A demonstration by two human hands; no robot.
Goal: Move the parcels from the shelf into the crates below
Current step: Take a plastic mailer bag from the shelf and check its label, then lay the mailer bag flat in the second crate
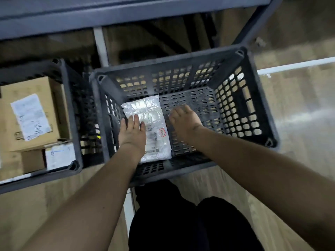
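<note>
Crate under the hands: dark slotted crate (257, 98) holds one white plastic parcel (154, 142), lying flat on its floor.
Crate left of the hands: second crate (72, 113) holds cardboard boxes (29, 113).
Arms: both reach down into the crate.
Left hand (132, 133): fingers straight, resting on the parcel.
Right hand (183, 118): loose, holding nothing, just right of the parcel.

Two dark crates on a pale wood-look floor

The floor (297, 113) fills the right and lower frame. A perforated crate (261, 98) stands at centre and a second crate (72, 113) at left, side by side, just beside each other; the shelf frame (116, 17) crosses the top of the frame.
</note>
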